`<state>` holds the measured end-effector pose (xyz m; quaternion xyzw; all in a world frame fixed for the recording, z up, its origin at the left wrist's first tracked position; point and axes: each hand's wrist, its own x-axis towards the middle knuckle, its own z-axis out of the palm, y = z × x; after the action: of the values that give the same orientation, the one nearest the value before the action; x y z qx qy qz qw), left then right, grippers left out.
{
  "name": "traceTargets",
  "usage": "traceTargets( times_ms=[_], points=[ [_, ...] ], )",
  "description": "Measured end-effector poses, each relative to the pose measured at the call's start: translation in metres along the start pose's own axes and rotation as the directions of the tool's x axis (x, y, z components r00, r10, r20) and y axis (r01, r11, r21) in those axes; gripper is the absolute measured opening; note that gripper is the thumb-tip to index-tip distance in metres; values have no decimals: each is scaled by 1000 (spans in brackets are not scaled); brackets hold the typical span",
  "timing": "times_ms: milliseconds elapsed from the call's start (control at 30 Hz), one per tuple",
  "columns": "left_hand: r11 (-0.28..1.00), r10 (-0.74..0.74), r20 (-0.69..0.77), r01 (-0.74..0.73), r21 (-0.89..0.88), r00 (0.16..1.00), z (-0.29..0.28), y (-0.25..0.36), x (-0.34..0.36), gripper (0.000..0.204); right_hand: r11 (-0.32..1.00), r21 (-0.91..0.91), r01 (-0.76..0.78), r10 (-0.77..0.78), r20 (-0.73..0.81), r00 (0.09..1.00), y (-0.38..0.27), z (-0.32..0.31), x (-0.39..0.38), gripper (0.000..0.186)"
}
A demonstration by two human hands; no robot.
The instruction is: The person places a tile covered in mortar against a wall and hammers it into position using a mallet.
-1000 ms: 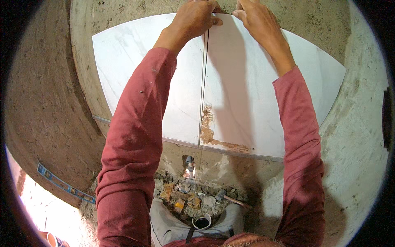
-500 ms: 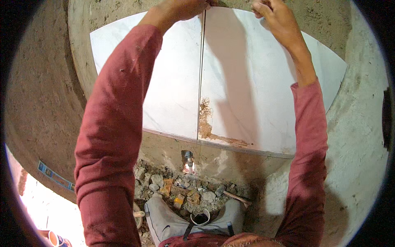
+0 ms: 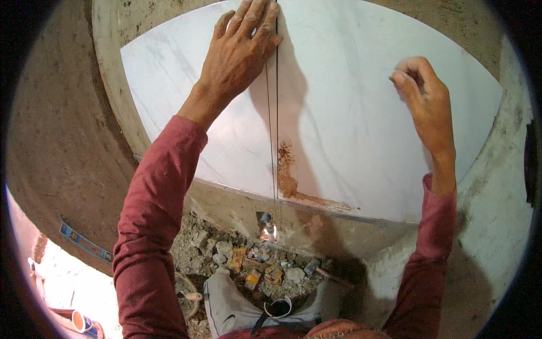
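Note:
Two white marbled tiles stand side by side on the wall, the left tile [image 3: 169, 96] and the right tile [image 3: 361, 124], with a dark narrow seam between them. My left hand [image 3: 240, 51] lies on the left tile with its fingers stretched upward beside the top of the seam. From under that hand a thin string [image 3: 271, 135] runs down along the seam, past the tiles' lower edge. My right hand [image 3: 426, 107] is in front of the right tile, fingers curled and thumb against them; what they pinch, if anything, is hidden. Brown mortar smears [image 3: 287, 181] mark the right tile's lower left corner.
Below the tiles a pipe fitting [image 3: 267, 221] sticks out above rubble [image 3: 226, 248]. A white-rimmed container [image 3: 278, 307] is between my legs. Left of them is a wooden-handled tool [image 3: 193, 296]; farther left are a blue spirit level [image 3: 84, 242] and an orange-lined bucket [image 3: 82, 321].
Both hands have come down from the tiles' top edge. The left now rests flat by the seam; the right has moved down and rightward. The string now slants away from the seam.

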<state>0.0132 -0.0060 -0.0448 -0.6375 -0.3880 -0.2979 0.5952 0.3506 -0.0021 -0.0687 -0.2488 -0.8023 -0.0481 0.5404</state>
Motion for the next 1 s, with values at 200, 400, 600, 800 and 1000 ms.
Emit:
traceTargets(
  times_ms=[200, 400, 600, 800, 1000],
  points=[
    [998, -23, -39, 21, -52, 999, 46, -22, -14, 66, 998, -47, -30, 25, -93, 995, 18, 43, -11, 13],
    [995, -45, -89, 37, -92, 995, 81, -32, -35, 67, 992, -58, 110, -118, -173, 978, 45, 91, -2, 8],
    [987, -45, -207, 11, -161, 977, 119, -30, -75, 61, 962, -47, 270, -272, -288, 918, 82, 145, -2, 9],
    [942, -53, 0, 50, -332, 999, 127, 4, -114, 81, 946, -86, 312, -320, -387, 865, 91, 174, -3, 8],
    [861, -108, 188, 186, -474, 976, 85, 59, -195, 61, 972, 24, 232, -209, -350, 913, 71, 174, -45, 10]
  ],
)
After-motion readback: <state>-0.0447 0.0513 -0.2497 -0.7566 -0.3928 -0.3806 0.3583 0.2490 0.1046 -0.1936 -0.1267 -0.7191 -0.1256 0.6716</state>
